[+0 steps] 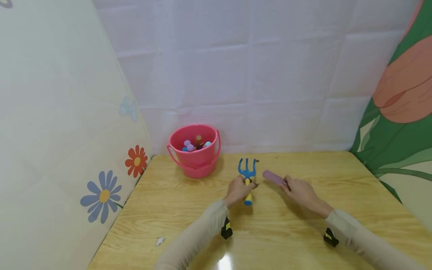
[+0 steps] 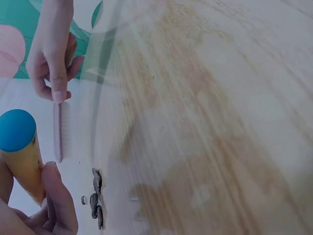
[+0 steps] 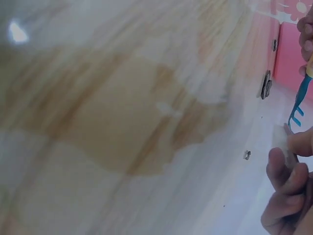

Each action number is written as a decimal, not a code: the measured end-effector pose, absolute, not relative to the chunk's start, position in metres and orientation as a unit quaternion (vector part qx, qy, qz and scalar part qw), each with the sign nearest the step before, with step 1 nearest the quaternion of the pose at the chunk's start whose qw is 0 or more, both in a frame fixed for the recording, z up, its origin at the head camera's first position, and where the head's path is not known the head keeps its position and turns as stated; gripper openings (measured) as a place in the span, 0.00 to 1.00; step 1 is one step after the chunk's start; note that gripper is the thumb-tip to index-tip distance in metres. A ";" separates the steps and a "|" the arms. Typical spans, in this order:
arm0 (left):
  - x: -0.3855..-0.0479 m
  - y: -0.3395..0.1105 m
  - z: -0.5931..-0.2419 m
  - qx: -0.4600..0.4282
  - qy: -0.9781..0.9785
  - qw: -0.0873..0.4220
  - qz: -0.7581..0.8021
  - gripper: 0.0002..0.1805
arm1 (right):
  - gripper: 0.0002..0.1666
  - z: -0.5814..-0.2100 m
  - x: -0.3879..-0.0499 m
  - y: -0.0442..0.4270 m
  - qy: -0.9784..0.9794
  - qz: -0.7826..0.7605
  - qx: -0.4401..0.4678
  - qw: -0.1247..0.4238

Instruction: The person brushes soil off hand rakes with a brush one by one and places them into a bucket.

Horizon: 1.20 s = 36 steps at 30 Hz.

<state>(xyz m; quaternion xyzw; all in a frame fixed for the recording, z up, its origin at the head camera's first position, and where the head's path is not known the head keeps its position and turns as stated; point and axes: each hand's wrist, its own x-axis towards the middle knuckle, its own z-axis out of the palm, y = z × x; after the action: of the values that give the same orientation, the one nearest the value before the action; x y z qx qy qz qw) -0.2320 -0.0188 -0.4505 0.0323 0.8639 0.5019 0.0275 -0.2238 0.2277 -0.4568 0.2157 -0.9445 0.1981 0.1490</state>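
My left hand [image 1: 237, 191] grips the yellow handle of a small hand fork [image 1: 247, 173], its blue tines pointing to the back of the table. In the left wrist view the handle's blue end cap [image 2: 18, 130] faces the camera above the curled fingers. To the right, my right hand [image 1: 301, 193] holds a purple brush [image 1: 274, 177] by one end. Pale bristles line one side of the brush in the left wrist view. The two tools are apart. Small dark clumps [image 2: 97, 198] lie on the table near the fork; what they are I cannot tell.
A pink bucket [image 1: 197, 173] with its handle hanging down stands at the back left, holding several small coloured things. Behind the wooden table [image 1: 287, 240] hangs a white cloth [image 1: 287, 75]. Flower-printed sheets flank both sides. A whitish patch [image 1: 160, 241] marks the front left tabletop.
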 end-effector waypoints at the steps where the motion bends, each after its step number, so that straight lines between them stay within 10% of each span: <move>1: -0.233 -0.019 -0.450 0.030 0.864 0.030 0.502 0.14 | 0.13 -0.457 -0.223 0.228 -0.946 0.196 0.216 0.145; 36: -0.256 -0.066 -0.374 0.114 0.873 0.036 0.472 0.16 | 0.12 -0.460 -0.219 0.240 -0.955 0.185 0.205 0.113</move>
<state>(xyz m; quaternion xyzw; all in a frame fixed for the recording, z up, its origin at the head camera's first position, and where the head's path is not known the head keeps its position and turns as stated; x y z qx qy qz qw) -0.2555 -0.0658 -0.3742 0.1143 0.8733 0.4722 0.0361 -0.2186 0.2402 -0.4596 0.2046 -0.9545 0.1848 0.1134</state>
